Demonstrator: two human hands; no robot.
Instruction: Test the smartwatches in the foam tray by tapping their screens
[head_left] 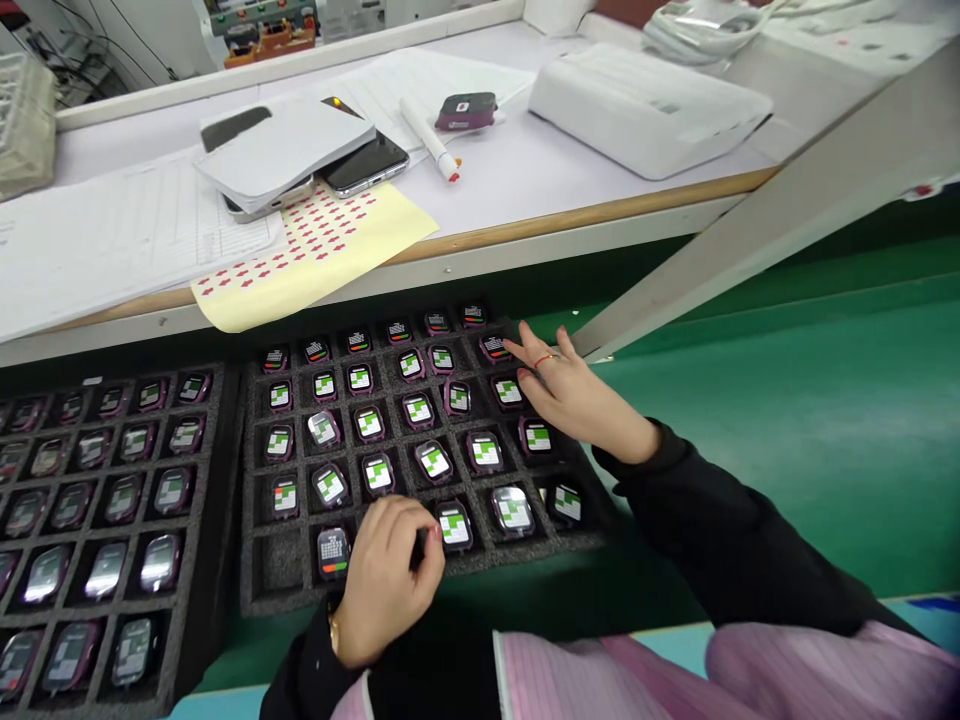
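Left hand: the left hand (386,580) is curled closed above the near edge of the foam tray (259,595), with a small dark object (421,545) at its fingertips. I cannot tell whether it grips that object.

Right hand: the right hand (570,395) is open, with fingers spread and nothing held. Its index finger (517,347) reaches for a smartwatch (493,347) near the tray's far right corner.

Watches in tray: they sit singly in foam cells. Most screens show green and white blocks; the far row is dark with coloured bars.

Left of tray: a second foam tray (214,480) holds more watches.

Right of tray: a green conveyor belt (787,420).

Beyond tray: a white workbench (600,170) holds a sheet of red arrow stickers (315,250) and a smartphone (367,165).
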